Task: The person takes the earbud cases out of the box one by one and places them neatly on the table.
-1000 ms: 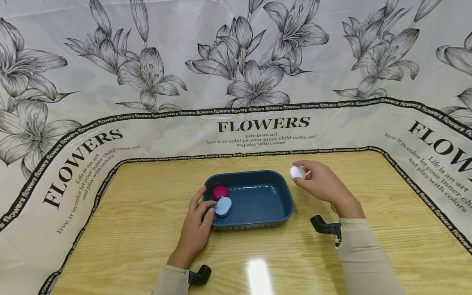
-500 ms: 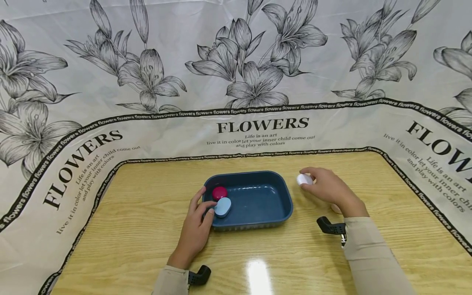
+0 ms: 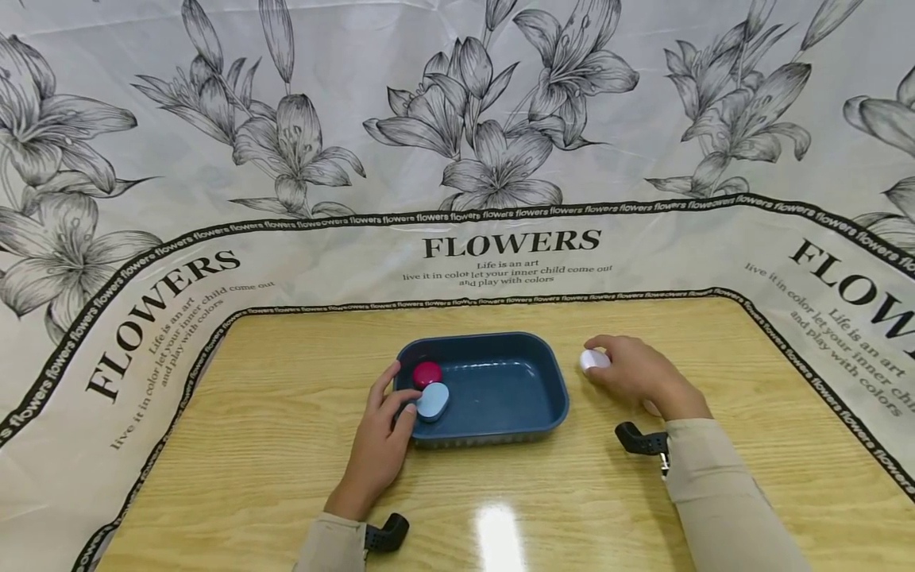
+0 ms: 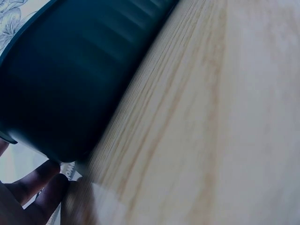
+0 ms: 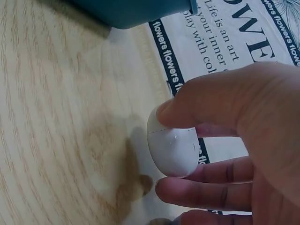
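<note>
My right hand [image 3: 629,369] grips a white earbud case [image 5: 173,145] between thumb and fingers, right of the basin and close over the table. The case is rounded and glossy, with a thin seam near one end. My left hand [image 3: 375,445] rests at the left end of a dark blue plastic basin [image 3: 493,435], fingers lying along and over its rim. Inside the basin, at its left, lie a shiny magenta round case [image 3: 427,373] and a light blue rounded case [image 3: 433,401]. The left index fingertip is right at the light blue case.
Beneath my right wrist a small pale rounded thing [image 3: 651,407] is mostly hidden. A wood-grain table [image 3: 286,445] lies under everything, bounded at the back and sides by a white flower-printed cloth [image 3: 357,262]. Each wrist wears a black camera mount [image 3: 639,438].
My right hand has moved slightly right and down with the white earbud case, away from the basin toward the table. The left hand and the basin have stayed put.
</note>
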`<state>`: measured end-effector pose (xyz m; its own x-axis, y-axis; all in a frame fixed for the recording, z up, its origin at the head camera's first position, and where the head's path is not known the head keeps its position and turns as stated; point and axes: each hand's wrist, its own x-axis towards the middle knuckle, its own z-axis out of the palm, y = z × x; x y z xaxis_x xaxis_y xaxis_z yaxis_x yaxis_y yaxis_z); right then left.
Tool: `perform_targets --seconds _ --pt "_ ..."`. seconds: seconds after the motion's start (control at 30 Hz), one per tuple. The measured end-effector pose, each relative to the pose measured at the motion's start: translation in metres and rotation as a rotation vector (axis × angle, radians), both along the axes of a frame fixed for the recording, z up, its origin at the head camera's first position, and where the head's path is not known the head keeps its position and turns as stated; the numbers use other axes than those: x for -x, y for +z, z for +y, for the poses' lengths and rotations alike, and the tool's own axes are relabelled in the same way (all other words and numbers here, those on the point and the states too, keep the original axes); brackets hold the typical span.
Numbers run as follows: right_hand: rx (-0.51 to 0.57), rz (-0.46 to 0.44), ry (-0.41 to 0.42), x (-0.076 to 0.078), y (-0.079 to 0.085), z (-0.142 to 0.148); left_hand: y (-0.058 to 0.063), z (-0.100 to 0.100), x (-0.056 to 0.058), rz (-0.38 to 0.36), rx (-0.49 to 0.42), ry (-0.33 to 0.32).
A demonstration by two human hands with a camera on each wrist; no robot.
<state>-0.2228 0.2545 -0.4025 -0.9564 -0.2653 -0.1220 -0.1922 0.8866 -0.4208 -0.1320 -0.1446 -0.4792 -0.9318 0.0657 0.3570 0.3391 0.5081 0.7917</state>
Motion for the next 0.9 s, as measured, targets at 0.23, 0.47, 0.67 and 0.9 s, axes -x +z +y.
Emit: perform_targets --seconds 0.23,0.47,0.67,0.9 --pt "-0.040 0.022 0.021 0.001 -0.006 -0.001 0.000 0.000 0.000 -0.001 0.000 -0.002" --pt "-0.070 0.062 0.031 0.004 -0.009 -0.004 0.000 -0.001 0.001 0.012 -0.002 -0.004" --pt "-0.080 0.084 0.038 0.002 -0.011 -0.004 0.000 -0.001 0.000 -0.004 -0.010 -0.007" --pt "-0.116 0.086 0.017 0.001 -0.009 -0.004 -0.001 -0.001 0.001 0.003 0.003 -0.004"
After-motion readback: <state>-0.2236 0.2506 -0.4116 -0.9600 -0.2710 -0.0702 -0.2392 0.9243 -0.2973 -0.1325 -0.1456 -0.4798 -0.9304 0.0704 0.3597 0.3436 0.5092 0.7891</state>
